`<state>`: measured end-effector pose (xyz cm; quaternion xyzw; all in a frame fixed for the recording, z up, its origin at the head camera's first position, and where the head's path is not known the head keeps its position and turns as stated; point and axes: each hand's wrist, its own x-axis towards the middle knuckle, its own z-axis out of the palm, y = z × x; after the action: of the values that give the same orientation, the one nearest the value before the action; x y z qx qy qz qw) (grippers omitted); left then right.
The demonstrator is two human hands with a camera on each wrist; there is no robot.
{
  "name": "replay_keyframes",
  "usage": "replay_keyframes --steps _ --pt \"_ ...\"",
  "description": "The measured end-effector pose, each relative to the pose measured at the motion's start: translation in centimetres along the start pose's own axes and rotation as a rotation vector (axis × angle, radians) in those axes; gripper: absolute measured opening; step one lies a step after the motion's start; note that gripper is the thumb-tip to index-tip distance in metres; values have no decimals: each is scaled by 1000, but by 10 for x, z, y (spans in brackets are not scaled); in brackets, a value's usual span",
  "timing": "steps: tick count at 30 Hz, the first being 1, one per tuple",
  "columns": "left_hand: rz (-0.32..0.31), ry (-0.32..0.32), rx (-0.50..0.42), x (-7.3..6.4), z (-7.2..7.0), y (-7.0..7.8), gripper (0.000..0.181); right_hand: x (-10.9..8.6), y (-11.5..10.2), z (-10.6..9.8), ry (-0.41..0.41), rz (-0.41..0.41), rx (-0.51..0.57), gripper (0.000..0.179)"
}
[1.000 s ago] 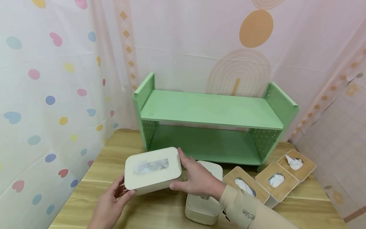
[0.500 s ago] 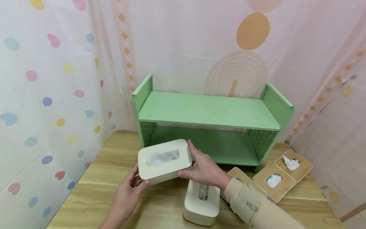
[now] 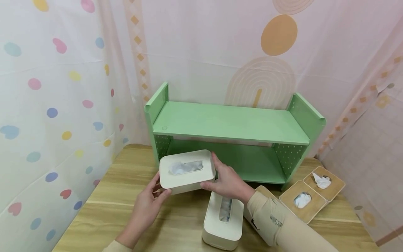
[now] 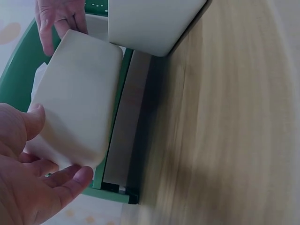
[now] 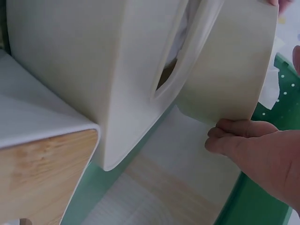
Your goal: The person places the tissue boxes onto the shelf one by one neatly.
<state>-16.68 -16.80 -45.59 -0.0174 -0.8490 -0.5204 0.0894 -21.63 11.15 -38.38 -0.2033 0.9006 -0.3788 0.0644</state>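
Curtain (image 3: 207, 49): hung pale pink at the back, spotted with bright dots and hearts to the left.
Surface (image 3: 107, 196): spread below in striped wood grain.
Green shelf (image 3: 233, 122): stood towards the back, two-tiered, broad side facing forward.
Lower tier (image 3: 252, 166): lay just beyond the held cream box, partly screened by it.
Held cream box (image 3: 185, 180): was lifted between both hands, in front of the lower tier towards its left part; ran lengthwise left to right, slightly askew to the shelf's front edge, right end farther back.
Second cream box (image 3: 220, 227): rested on the surface, nearer the right hand, long axis running front to back.
Wood-topped boxes (image 3: 288, 203): sat side by side at the right; a third (image 3: 263, 191) was half hidden behind the right sleeve (image 3: 267, 220).
Right hand (image 3: 225, 182): grasped the right end, thumb at the front.
Left hand (image 3: 146, 206): grasped the left end, fingers partly underneath.
Tissue (image 3: 184, 168): showed white through the top slot.
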Motion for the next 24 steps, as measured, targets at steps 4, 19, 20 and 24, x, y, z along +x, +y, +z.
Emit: replay_keyframes --steps 4,19,20,24 --pt "21 -37 30 9 3 0 77 3 3 -1 3 39 -16 113" --pt "-1 76 50 36 8 9 65 12 14 1 86 51 -50 84" --pt "11 94 53 37 8 9 64 12 14 2 116 43 -71 80" --pt "129 202 149 38 9 7 58 10 14 5 234 18 -171 63"
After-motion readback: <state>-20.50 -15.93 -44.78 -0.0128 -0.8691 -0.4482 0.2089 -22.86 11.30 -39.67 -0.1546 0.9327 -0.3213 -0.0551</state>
